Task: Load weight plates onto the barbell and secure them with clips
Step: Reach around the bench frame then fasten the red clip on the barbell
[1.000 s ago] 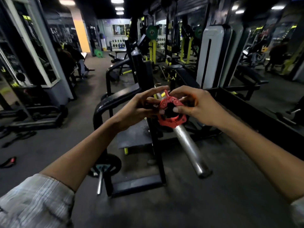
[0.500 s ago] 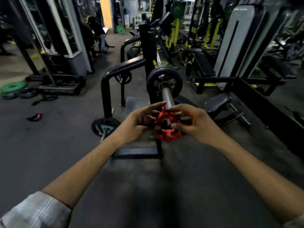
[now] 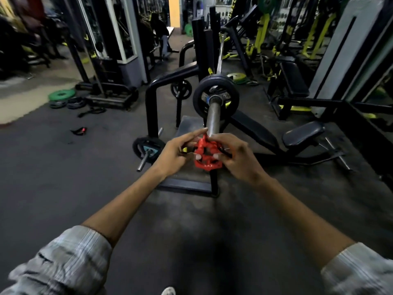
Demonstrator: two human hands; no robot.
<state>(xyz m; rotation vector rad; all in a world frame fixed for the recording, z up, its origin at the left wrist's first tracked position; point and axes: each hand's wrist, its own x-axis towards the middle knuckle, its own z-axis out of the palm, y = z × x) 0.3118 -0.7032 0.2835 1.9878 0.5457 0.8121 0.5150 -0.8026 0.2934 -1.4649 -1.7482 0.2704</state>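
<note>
From the head view, my left hand (image 3: 174, 155) and right hand (image 3: 238, 159) both pinch the red plastic ring clip (image 3: 207, 155), now drawn back to the steel barbell sleeve's (image 3: 213, 116) tip; the black round plate (image 3: 215, 96) is loaded, unclipped.

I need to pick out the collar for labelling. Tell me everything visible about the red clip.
The red plastic barbell clip is a chunky ring with ribbed segments around a dark central hole. Both the left hand and right hand pinch its sides, holding it upright at the near end of the steel barbell sleeve; whether it is on yet is unclear.
</note>
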